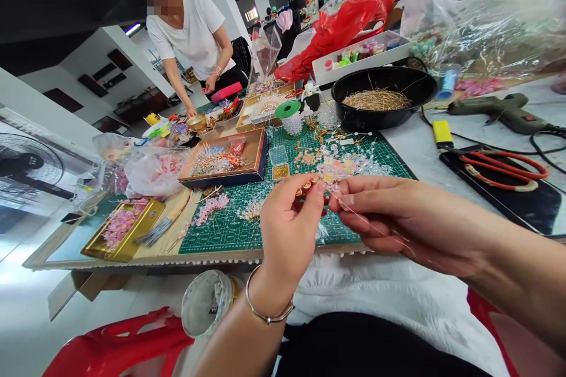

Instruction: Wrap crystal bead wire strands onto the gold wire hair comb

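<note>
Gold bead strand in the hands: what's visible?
The gold bead strand is a short, slightly curved row of small, glossy, gold-coloured beads on a fine, clear line. It is held in the air above the green cutting mat. The left hand pinches it at the fingertips. The line trails toward the lower right, past the right hand, whose grip on it can't be told. The exact bead count isn't clear.

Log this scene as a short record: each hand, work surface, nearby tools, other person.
left hand: pinches small gold beads on a thin clear strand
right hand: fingertips at the same strand
left wrist: silver bangle
surface: green gridded cutting mat
nearby: round black basin of golden wires; olive-green hot glue gun
other person: white-shirted co-worker, across the table
</note>
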